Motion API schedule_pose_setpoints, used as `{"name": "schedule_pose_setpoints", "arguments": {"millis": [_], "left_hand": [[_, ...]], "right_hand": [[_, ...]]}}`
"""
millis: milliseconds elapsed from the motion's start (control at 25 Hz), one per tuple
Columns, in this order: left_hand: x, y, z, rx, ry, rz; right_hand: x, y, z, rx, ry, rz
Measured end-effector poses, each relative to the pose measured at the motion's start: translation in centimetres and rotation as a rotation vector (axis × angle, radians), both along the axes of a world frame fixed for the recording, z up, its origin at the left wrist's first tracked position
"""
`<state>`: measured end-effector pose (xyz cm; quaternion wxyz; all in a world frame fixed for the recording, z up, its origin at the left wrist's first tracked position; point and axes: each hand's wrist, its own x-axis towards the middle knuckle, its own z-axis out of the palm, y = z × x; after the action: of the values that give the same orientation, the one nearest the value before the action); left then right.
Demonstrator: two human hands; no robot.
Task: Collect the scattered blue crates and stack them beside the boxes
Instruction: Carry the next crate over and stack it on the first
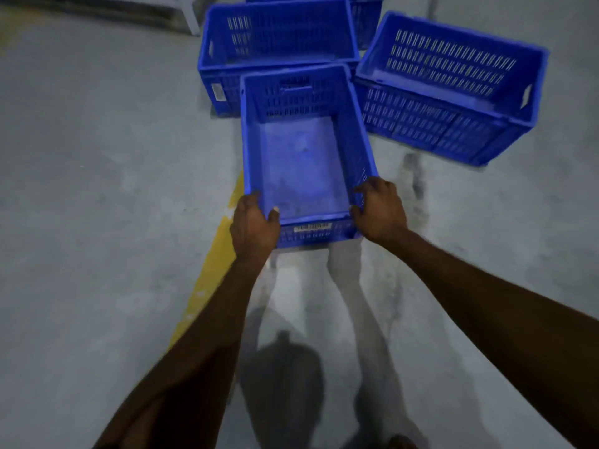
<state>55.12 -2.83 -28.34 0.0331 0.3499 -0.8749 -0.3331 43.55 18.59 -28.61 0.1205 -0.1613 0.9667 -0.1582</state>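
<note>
I hold an empty blue slotted crate (pixel 304 157) out in front of me, lengthwise, above the floor. My left hand (pixel 254 222) grips its near left corner, thumb over the rim. My right hand (pixel 379 210) grips the near right corner. A white label shows on the crate's near wall. Beyond it a second blue crate (pixel 278 37) sits on the floor. A third blue crate (pixel 453 89) lies at an angle to the right. A fourth blue crate (pixel 369 14) shows partly at the top edge.
The grey concrete floor (pixel 97 189) carries a yellow painted line (pixel 214 270) running under the held crate. A white frame leg (pixel 191 17) stands at the upper left. My shadow falls on the floor between my arms.
</note>
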Motion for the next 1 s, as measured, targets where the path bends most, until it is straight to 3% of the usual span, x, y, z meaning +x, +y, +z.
{"name": "schedule_pose_setpoints", "arguments": {"millis": [200,280,440,600,800,1000], "left_hand": [[-3.0,-3.1,-8.4,0.078,-0.035,0.160],[-3.7,-3.9,-8.6,0.016,-0.004,0.184],[-4.5,-5.3,-4.9,0.130,0.082,0.237],[-4.8,-7.1,3.4,0.200,0.114,0.366],[-3.5,-9.6,16.1,0.600,0.217,0.535],[1.4,-8.1,33.2,0.613,0.234,0.552]], "right_hand": [[-3.6,-0.8,-7.2,-0.097,-0.003,-0.240],[-4.7,-0.9,-7.5,-0.138,-0.033,-0.286],[-5.1,-0.8,-4.5,-0.288,-0.067,-0.330],[-5.4,-1.5,6.2,-0.521,-0.089,-0.374],[-5.3,-2.2,23.6,-0.549,-0.154,-0.368],[-0.8,-2.7,40.6,-0.587,-0.157,-0.362]]}}
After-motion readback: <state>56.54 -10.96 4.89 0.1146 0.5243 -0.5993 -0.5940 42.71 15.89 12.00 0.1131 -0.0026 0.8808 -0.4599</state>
